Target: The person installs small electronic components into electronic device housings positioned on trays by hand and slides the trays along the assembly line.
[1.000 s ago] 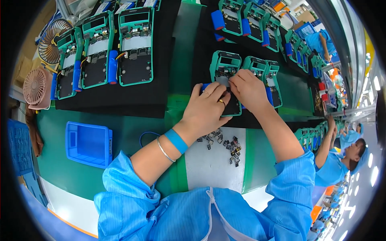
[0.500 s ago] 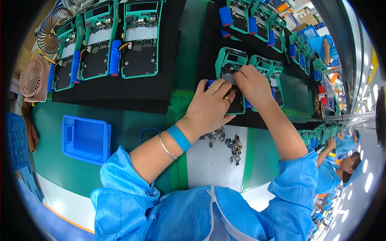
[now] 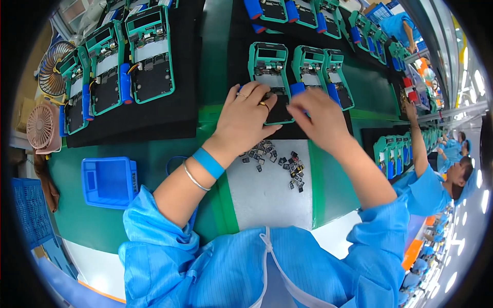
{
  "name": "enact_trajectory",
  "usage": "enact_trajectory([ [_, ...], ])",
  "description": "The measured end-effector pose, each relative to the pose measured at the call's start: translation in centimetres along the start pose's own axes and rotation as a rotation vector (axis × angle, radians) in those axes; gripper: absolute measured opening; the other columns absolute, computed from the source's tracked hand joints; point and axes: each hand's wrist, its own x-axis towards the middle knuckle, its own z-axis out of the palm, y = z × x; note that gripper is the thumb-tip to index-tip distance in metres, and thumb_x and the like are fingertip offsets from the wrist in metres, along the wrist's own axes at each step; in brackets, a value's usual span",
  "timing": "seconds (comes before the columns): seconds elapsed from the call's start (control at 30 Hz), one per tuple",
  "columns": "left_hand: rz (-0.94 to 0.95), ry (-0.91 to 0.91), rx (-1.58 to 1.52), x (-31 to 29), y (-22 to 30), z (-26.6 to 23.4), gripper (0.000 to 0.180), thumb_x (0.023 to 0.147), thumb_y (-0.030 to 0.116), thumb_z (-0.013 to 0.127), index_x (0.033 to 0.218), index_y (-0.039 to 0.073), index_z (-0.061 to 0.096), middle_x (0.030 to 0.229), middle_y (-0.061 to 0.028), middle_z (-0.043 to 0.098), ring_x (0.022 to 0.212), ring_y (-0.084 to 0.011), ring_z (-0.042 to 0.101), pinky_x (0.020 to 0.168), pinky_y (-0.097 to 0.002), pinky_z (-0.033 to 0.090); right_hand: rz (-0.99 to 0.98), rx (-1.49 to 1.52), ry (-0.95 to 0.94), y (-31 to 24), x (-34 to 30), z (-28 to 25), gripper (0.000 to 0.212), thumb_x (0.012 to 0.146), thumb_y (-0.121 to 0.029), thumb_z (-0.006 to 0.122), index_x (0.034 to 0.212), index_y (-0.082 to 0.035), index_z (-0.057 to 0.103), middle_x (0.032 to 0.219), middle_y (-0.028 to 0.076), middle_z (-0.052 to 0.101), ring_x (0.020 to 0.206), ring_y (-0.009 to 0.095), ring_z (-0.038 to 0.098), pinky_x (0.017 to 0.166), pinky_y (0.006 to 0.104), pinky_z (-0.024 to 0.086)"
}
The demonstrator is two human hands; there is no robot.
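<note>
Green bench (image 3: pixel 67 210) ran widest, black cloth (image 3: pixel 238 61) over its far part. Grey pad (image 3: pixel 272 205) lay nearer the person. Unit (image 3: pixel 271 77), green-framed, lay on the cloth beyond the pad, leftmost of three. Left hand (image 3: pixel 245 115) rested over its lower left, fingers bent; grip unclear. Right hand (image 3: pixel 323 120), blurred, hovered by its lower right edge, half-curled; contents could not be told. Small dark chips (image 3: pixel 296 174) lay scattered on the pad.

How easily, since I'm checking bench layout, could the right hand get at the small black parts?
Probably yes: the small black parts lie uncovered on the grey surface, near the right hand, and the left hand doesn't seem to block the way.
</note>
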Motion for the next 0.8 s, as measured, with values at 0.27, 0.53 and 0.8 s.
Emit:
enact_trajectory([
  [0.27,0.071,-0.144,0.119,0.0,-1.4,-3.2,0.055,0.075,0.032,0.081,0.121,0.004,0.069,0.128,-0.0084,0.057,0.128,-0.0277,0.048,0.112,-0.047,0.036,0.087,0.229,-0.264,-2.9,-9.6,-0.8,0.022,0.079,-0.005,0.074,0.101,-0.009,0.07,0.094,0.005,0.064,0.091,0.025,0.064,0.075,0.0358,0.056],
  [0.53,0.096,-0.135,0.129,2.7,2.1,-2.6,0.054,0.083,0.031,0.075,0.128,0.005,0.063,0.138,-0.016,0.053,0.135,-0.0347,0.044,0.112,-0.049,0.034,0.04,0.214,-0.192,-2.1,-11.2,-0.2,0.018,0.081,-0.007,0.076,0.099,-0.006,0.072,0.093,0.006,0.067,0.084,0.023,0.066,0.071,0.0337,0.055],
  [0.8,0.221,-0.149,0.081,6.2,6.1,4.3,0.059,0.084,0.035,0.073,0.133,0.006,0.059,0.141,-0.0179,0.051,0.136,-0.0348,0.043,0.112,-0.0515,0.035,0.853,0.317,-0.288,-2.5,-11.9,-0.8,0.016,0.089,-0.016,0.07,0.087,0.0,0.067,0.071,0.012,0.065,0.064,0.029,0.064,0.063,0.0375,0.052],
])
